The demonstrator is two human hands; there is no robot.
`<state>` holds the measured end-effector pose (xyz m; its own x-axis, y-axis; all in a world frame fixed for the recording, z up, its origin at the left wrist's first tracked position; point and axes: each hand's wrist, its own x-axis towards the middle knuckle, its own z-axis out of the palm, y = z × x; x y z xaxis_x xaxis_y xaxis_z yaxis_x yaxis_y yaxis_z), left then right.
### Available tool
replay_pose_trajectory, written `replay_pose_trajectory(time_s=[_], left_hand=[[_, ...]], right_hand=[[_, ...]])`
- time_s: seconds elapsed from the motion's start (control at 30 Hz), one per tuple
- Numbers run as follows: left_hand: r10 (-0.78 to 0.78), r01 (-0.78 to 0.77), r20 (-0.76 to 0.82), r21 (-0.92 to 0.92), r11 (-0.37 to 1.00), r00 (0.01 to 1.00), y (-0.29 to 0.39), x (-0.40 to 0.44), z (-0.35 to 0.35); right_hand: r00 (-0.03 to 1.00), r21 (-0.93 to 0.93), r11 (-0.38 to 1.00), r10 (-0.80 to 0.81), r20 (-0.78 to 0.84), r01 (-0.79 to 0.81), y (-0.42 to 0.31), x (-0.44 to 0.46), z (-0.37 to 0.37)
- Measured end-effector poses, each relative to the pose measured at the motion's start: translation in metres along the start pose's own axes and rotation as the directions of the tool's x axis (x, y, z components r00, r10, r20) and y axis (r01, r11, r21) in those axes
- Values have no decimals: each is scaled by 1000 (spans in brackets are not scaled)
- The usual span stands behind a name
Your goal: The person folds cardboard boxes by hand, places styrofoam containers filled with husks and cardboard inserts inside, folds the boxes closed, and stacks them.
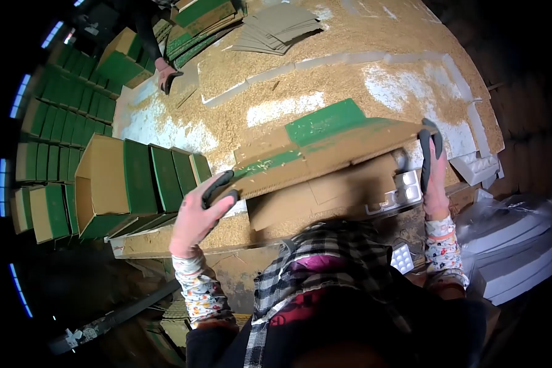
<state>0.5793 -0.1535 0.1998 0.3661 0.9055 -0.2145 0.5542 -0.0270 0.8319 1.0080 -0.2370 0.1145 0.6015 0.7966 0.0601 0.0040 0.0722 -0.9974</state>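
Observation:
Between my two hands is a flattened cardboard box, brown with green printed panels, tilted above the table. My left hand, in a pink glove with dark fingertips, grips its left end between thumb and fingers. At the opposite end my right hand, gloved the same way, is closed on the edge. Bits of sawdust cling to the green panel. Beneath it lies another brown cardboard piece, partly shaded, with a white moulded tray beside it near my right hand.
Sawdust covers the table. Folded-open green and brown boxes stand in rows at left. Grey cardboard sheets lie at the back. Another person's gloved hand reaches in at upper left. Plastic-wrapped white stacks sit at right.

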Motion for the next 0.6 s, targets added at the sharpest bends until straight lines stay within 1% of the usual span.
replay_pose_trajectory(time_s=[0.07, 0.1, 0.13, 0.2, 0.23, 0.27, 0.3, 0.33, 0.37, 0.4, 0.43, 0.47, 0.5, 0.53, 0.57, 0.6], left_hand=[[-74, 68, -32, -149, 987, 997, 24, 20, -4], [-110, 67, -194, -215, 974, 975, 21, 42, 6], [-158, 58, -350, -280, 958, 923, 10, 66, 19], [-80, 5, -378, -195, 981, 922, -34, 103, -4], [-129, 58, -394, -188, 980, 910, -23, 103, -9], [-163, 95, -384, -191, 977, 909, -5, 101, -11], [-132, 187, -403, 100, 977, 906, 24, 93, 1], [154, 49, -276, 609, 792, 949, 40, 84, 21], [252, -159, 36, 858, 488, 967, 58, 71, 47], [198, -207, 129, 868, 452, 972, 73, 62, 76], [159, -316, 274, 773, 550, 948, 66, 68, 99], [139, -404, 418, 656, 637, 898, 53, 78, 113], [12, -401, 525, 634, 661, 851, 49, 89, 116], [-110, -397, 625, 611, 685, 772, 44, 97, 117], [14, -466, 687, 478, 744, 727, 34, 90, 114], [296, -676, 815, 151, 721, 498, 23, 87, 102]], right_hand=[[968, -5, 996, -85, -238, 86, 56, 54, -6], [973, -128, 991, -73, -221, 45, 62, 69, 4], [972, 58, 992, -98, -213, 113, 53, 69, 26], [990, 179, 975, -117, -78, 129, 27, 63, 57], [995, 0, 998, -66, 69, 67, -13, 57, 57], [989, -63, 998, 1, 145, 9, 3, 75, 43], [974, 0, 999, 32, 225, -33, 4, 83, 42], [948, 48, 995, 69, 311, -88, 4, 86, 43], [945, 28, 999, 23, 326, -34, -4, 83, 58], [966, -49, 999, 16, 257, -4, -12, 73, 78], [972, -342, 916, -157, 172, 209, 34, 76, 96], [927, -608, 710, -348, 137, 356, 78, 81, 113], [933, -585, 727, -267, 241, 359, 71, 83, 117], [923, -567, 743, -183, 338, 355, 62, 85, 114], [901, -558, 756, -96, 423, 342, 56, 87, 109], [927, -644, 701, -64, 370, 306, 58, 89, 106]])
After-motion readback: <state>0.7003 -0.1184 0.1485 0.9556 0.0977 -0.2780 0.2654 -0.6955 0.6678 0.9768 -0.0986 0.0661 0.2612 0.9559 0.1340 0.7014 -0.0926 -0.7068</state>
